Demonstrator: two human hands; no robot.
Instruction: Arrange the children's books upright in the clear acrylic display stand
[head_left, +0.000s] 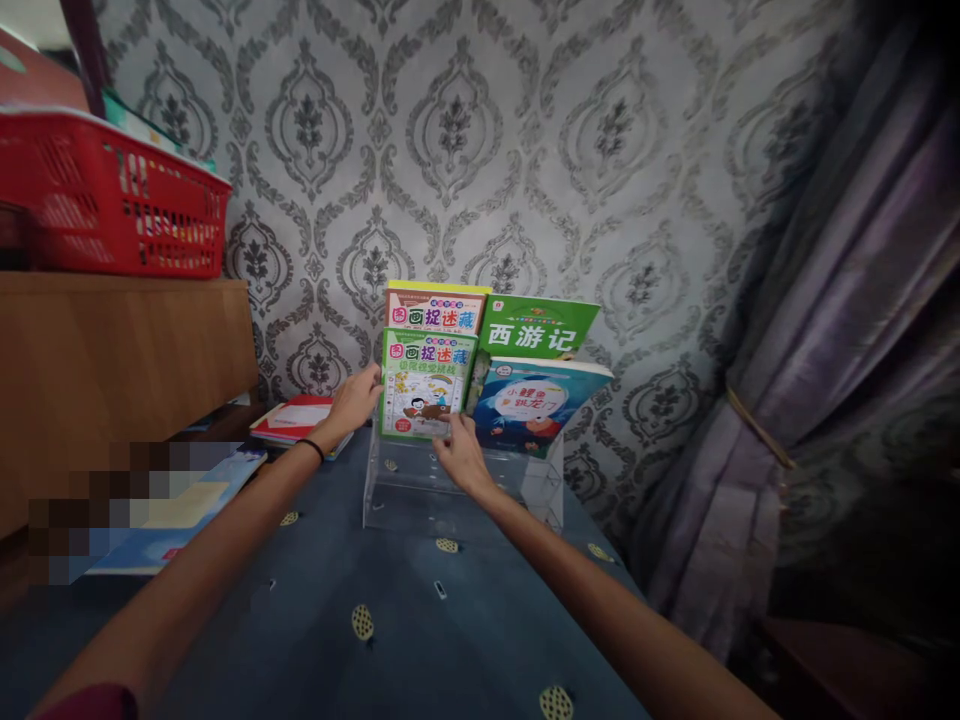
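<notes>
Book (424, 385) (green-bordered, front facing the viewer) stands with long axis upright, 2 hands (357, 400) (463, 457) gripping its edges.

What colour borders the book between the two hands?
Green borders that book; the head view shows it best.

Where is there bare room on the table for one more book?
The dark blue tablecloth is free in front of the clear stand, between the left forearm and right forearm. It is crowded on the stand's upper part, where books overlap, and beside the wooden cabinet, where a blue book and red book lie.
</notes>
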